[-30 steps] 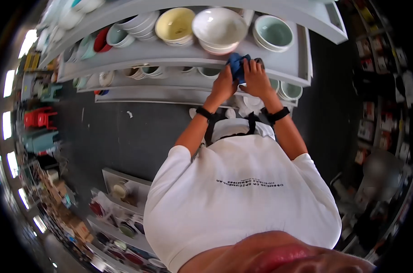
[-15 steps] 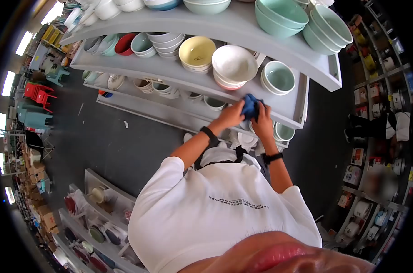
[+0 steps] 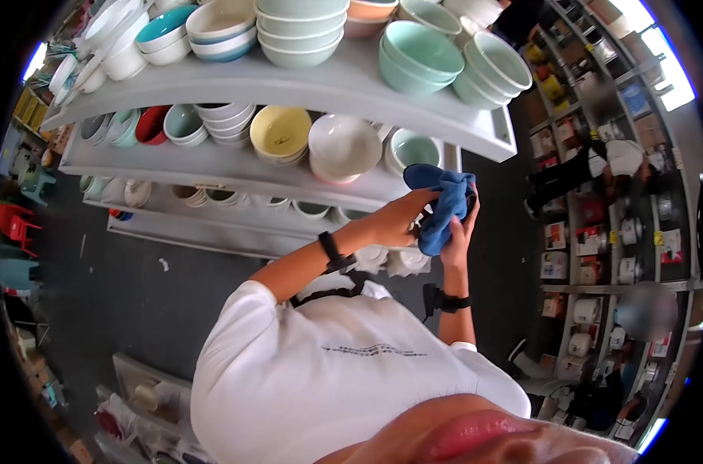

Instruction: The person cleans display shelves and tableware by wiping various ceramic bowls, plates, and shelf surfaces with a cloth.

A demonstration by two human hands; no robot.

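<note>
Both hands meet in front of the shelf's right end. My left hand (image 3: 401, 216) is closed on a dark blue dish (image 3: 419, 176), of which a rounded edge shows above the fingers. A crumpled blue cloth (image 3: 450, 203) is wrapped over the dish and hides most of it. My right hand (image 3: 458, 236) is closed around the cloth from the right, thumb on its front. Just left of the hands, on the middle shelf, sit a white bowl (image 3: 343, 147) and a pale green bowl (image 3: 415, 148).
A grey tiered shelf (image 3: 235, 89) carries stacked bowls, including a yellow bowl (image 3: 281, 131) and mint green bowls (image 3: 421, 58). On the right, a person (image 3: 576, 172) is near a tall rack (image 3: 599, 288) of boxes and pots. Another shelf unit (image 3: 150, 371) stands at lower left.
The hands have lifted away from the shelf edge and moved right and closer, with the cloth. The dark blue dish edge now shows. The view has turned right.
</note>
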